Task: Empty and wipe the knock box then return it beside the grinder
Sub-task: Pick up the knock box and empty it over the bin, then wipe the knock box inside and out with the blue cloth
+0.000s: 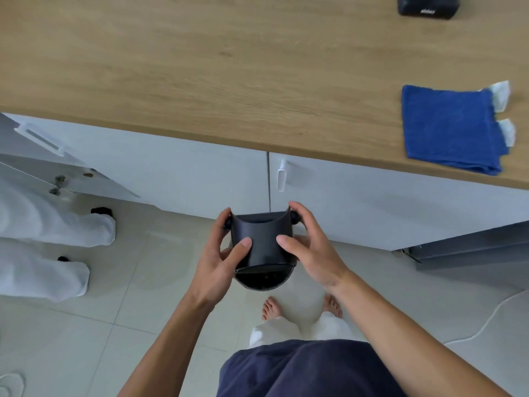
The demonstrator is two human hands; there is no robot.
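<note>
I hold a black knock box [262, 247] in both hands in front of the white cabinets, over the tiled floor. It is tipped so its base faces me. My left hand [220, 259] grips its left side, thumb across the wall. My right hand [309, 247] grips the right side by the bar's end knob. A folded blue cloth [449, 127] lies on the wooden counter [200, 67] at the right. The box's inside is hidden from me.
A black object [428, 5] sits at the counter's far right edge. A second person in white trousers [43, 239] stands to the left by an open cabinet door [57, 167]. White cabinet handle [282, 176] just beyond the box. My bare feet are below.
</note>
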